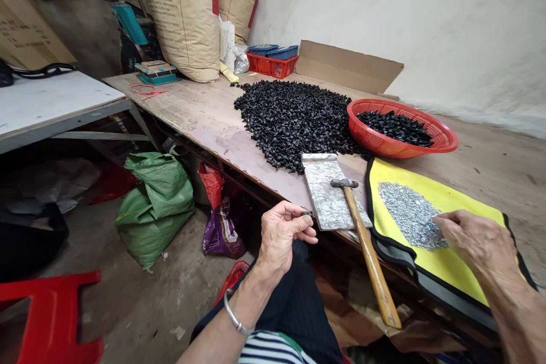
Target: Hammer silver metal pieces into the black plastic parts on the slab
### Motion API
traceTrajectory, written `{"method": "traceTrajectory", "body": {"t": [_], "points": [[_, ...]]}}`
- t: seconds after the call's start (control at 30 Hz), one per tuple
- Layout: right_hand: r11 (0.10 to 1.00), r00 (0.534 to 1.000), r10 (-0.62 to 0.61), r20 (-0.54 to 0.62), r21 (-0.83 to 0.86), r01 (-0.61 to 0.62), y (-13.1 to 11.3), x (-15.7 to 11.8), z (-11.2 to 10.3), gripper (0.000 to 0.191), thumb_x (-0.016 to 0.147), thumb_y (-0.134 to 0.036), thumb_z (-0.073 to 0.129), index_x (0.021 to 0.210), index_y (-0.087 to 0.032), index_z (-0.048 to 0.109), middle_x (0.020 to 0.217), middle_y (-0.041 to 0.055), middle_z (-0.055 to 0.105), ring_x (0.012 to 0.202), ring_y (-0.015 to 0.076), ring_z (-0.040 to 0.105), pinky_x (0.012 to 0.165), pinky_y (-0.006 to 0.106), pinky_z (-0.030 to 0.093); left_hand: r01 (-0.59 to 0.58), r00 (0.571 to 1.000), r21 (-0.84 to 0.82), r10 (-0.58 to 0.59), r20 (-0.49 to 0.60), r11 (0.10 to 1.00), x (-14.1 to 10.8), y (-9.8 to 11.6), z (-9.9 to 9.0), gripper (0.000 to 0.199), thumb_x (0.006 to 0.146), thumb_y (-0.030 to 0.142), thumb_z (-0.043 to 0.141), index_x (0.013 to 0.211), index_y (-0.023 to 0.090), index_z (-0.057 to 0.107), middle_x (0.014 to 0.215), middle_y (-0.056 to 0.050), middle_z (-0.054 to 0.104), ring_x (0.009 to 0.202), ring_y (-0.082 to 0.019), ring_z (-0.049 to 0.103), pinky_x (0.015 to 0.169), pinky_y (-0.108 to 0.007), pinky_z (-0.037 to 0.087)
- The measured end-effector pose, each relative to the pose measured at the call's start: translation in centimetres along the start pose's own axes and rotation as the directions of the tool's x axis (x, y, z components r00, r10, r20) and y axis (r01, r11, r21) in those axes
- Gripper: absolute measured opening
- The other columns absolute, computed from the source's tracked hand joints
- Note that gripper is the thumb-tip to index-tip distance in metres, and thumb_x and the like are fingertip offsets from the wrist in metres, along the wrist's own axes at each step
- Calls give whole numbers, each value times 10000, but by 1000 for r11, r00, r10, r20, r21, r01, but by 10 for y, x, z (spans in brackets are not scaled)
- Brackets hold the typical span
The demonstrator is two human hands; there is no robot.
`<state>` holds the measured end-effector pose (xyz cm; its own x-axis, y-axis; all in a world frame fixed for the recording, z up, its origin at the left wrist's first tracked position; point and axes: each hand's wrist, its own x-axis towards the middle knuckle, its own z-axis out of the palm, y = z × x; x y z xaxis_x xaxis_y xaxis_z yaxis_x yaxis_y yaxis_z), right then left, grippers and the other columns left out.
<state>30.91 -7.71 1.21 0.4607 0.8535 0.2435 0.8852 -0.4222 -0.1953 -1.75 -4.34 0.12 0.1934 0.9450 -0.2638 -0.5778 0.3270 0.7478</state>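
While the left hand (279, 236) pinches a small dark piece (306, 214) between thumb and forefinger, its other fingers curl loosely, just off the near edge of the wooden table (200, 105). The right hand (475, 242) lies low and partly spread, its fingertips (439, 220) reaching into a heap of silvery metal bits (407, 215) on a yellow, black-edged mat (463, 207). Between the 2 hands, a ball-peen hammer (370, 250) rests with its head on a scuffed metal plate (326, 193). A tight pinch right at the fingertips seems to suit so small a piece, keeping it steady and in plain sight. Farther along the table spreads a pile of black plastic pieces (290, 122), with more in a red basket (386, 148). The pinched piece is too small to make out, and the right hand hides whether its fingers hold anything.
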Motion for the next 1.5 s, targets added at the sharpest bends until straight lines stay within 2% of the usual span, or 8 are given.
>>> {"method": "traceTrajectory", "body": {"t": [0.13,0.23,0.3,0.37,0.5,0.87,1.23,1.5], "points": [[981,981,194,9,2,-194,-27,-15,-18,108,659,-280,519,600,-229,594,672,78,620,524,179,472,545,335,344,14,999,0,-14,37,1000,-6,-3,5,206,558,143,733,700,81,596,540,-18,611,448,-124,581,416,-251,532],[864,948,308,-77,441,-245,-70,-49,-33,124,656,-336,607,706,-224,627,642,47,623,592,178,549,614,327,409,16,998,7,-17,53,1000,-9,-4,8,191,567,137,721,704,81,600,542,-17,609,451,-124,580,419,-255,535],[720,993,109,-52,693,-43,-103,-75,-36,168,669,-363,641,757,-220,647,738,43,639,683,177,582,674,317,444,11,998,15,-12,54,1000,-11,-4,9,182,569,133,716,702,84,602,544,-12,605,449,-123,578,415,-254,533],[551,991,-131,-4,831,76,-133,-97,-30,114,713,-323,629,731,-210,634,878,51,634,861,191,585,787,316,443,8,998,23,-10,58,1000,-13,-4,10,178,569,131,714,702,87,604,538,-5,599,447,-122,575,411,-252,531],[441,985,-166,42,897,36,-166,-113,-6,108,763,-286,602,696,-202,601,905,36,609,915,174,558,793,294,433,-5,997,49,1,76,999,-16,-2,8,149,575,135,706,679,92,609,514,3,587,438,-118,568,404,-243,524],[403,992,-96,77,915,-32,-178,-109,20,106,715,-287,658,682,-189,635,880,34,633,908,188,562,852,352,416,-35,997,141,24,76,989,-17,1,0,96,578,129,684,646,107,619,498,22,568,437,-105,561,394,-211,507],[230,984,-63,169,962,-150,-177,-108,20,101,629,-258,723,624,-179,660,827,45,639,860,198,573,757,335,448,21,995,137,-34,93,990,-18,2,-1,131,562,161,696,635,105,602,501,1,597,409,-103,554,370,-200,486],[447,983,-173,63,894,21,-175,-109,8,86,694,-259,676,651,-195,639,865,35,614,870,189,563,807,336,422,52,994,97,-61,94,994,-19,0,-3,164,547,180,708,628,109,584,473,19,555,391,-101,536,344,-204,475]]}}
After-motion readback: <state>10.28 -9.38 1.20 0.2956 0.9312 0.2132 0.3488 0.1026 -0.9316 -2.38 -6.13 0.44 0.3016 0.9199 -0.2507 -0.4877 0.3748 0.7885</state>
